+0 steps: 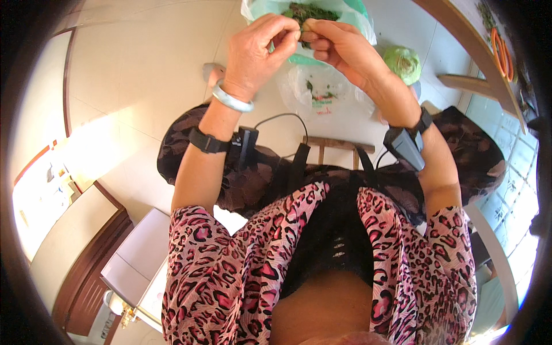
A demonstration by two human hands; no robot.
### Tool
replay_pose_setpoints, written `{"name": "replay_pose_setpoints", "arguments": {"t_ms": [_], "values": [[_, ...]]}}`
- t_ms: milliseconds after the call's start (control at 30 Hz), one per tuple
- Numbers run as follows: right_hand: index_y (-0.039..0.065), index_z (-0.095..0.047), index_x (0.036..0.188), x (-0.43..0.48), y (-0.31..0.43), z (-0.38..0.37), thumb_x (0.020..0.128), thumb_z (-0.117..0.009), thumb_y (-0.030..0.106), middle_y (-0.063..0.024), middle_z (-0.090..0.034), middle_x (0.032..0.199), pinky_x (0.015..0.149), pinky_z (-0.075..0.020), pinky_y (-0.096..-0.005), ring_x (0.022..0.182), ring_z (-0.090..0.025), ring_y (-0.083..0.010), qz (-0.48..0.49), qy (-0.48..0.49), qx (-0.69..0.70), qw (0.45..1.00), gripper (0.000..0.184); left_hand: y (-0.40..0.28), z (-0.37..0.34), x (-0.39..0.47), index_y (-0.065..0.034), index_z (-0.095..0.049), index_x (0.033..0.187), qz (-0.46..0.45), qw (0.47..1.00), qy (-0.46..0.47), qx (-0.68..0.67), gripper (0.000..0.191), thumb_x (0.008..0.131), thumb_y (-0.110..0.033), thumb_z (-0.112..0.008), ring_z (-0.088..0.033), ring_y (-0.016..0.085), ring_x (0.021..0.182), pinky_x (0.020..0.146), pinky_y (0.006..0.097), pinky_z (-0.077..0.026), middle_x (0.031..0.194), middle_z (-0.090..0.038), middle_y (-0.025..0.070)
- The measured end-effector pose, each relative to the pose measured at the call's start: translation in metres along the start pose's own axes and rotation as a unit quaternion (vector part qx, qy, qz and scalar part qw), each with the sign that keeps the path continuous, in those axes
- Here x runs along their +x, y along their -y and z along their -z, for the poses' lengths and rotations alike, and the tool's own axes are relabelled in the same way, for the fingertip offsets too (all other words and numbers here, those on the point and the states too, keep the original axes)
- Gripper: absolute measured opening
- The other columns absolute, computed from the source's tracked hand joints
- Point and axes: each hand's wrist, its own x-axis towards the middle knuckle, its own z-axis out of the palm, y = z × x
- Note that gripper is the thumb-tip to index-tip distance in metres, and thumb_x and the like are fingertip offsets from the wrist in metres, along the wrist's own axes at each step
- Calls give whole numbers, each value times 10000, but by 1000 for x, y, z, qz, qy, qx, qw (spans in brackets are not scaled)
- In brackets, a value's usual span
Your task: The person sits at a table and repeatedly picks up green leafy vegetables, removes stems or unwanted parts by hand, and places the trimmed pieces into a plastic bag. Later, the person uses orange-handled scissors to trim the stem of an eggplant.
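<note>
My left hand (258, 54) and my right hand (340, 47) meet at the top of the view, thumbs and forefingers pinched together. Between the fingertips is a small green sprig (301, 29), mostly hidden by the fingers. Just beyond them, a heap of dark leafy greens (315, 12) fills an open white and green plastic bag (254, 9). Below my hands a translucent plastic bag (297, 84) lies flat on the floor. Several leaf scraps (330, 95) rest on it, next to red and green print.
A pale green cabbage (402, 64) stands right of the bags. Orange-handled scissors (501, 56) lie on a wooden table (457, 26) at the upper right. A low wooden piece (340, 144) shows between my knees. Cables hang from the wrist devices (405, 148). A white box-like unit (133, 258) stands lower left.
</note>
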Motion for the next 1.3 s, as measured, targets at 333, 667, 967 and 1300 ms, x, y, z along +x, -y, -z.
{"name": "replay_pose_setpoints", "arguments": {"t_ms": [333, 667, 967, 1300], "values": [[57, -667, 1072, -7, -62, 46, 907, -659, 90, -133, -673, 1005, 759, -574, -428, 849, -676, -364, 386, 179, -564, 708, 168, -2, 14, 5, -58, -621, 1024, 248, 924, -26, -290, 111, 1038, -159, -576, -556, 36, 690, 630, 184, -466, 825, -621, -28], [53, -707, 971, -4, -261, 114, 925, -606, 226, -199, -717, 896, 790, -547, -506, 875, -702, -394, -129, 112, -717, 676, 206, -29, 18, -6, 2, -654, 1068, 305, 898, -15, -317, 163, 1002, -146, -644, -602, 71, 711, 653, 206, -499, 823, -664, 22], [28, -735, 910, -9, -306, 126, 875, -616, 142, -162, -738, 921, 787, -562, -470, 890, -724, -361, -18, 166, -754, 635, 169, -47, 26, -6, 12, -639, 1087, 339, 892, 20, -297, 151, 1012, -116, -615, -618, 68, 750, 660, 214, -502, 852, -668, 24], [27, -701, 929, -14, -191, 100, 942, -556, 211, -151, -706, 895, 790, -529, -433, 863, -672, -354, -1, 193, -671, 716, 235, -29, 26, -12, -75, -651, 1152, 325, 887, 25, -328, 181, 1037, -159, -538, -540, 53, 703, 650, 205, -441, 808, -625, -10]]}}
